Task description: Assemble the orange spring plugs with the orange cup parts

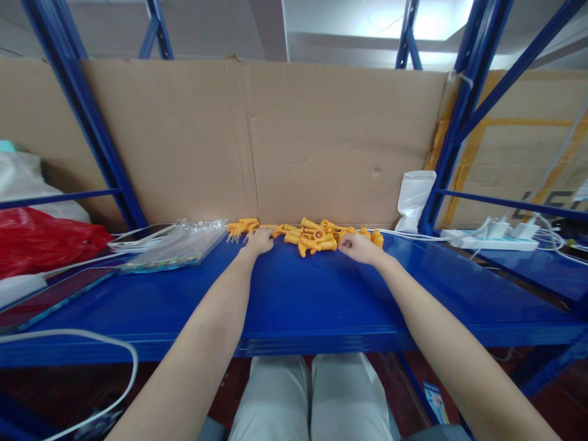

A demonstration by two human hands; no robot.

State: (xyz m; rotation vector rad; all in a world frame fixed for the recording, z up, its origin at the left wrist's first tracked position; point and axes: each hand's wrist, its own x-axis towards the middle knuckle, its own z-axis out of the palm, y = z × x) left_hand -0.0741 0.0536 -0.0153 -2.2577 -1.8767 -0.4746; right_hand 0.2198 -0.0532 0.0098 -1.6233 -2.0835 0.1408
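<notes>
A pile of orange plastic pieces [316,235], some flared like small trumpets, lies at the back of the blue shelf. My right hand [361,248] is at the pile's right end, its fingers curled together; whatever they hold, if anything, is too small to make out. Left of the pile, my left hand [261,241] rests palm down, with its fingertips hidden beyond the back of the hand. Close beside it is a smaller group of orange pieces [242,227] with thin metal springs [236,239] in front of them.
Clear plastic bags [177,248] lie to the left, near a tablet-like device [55,297] and a red bag [50,240]. Cardboard [321,141] closes off the back. At right are a white pouch [414,199] and a power strip [491,240] with cables. Blue posts [452,141] flank the shelf [312,300].
</notes>
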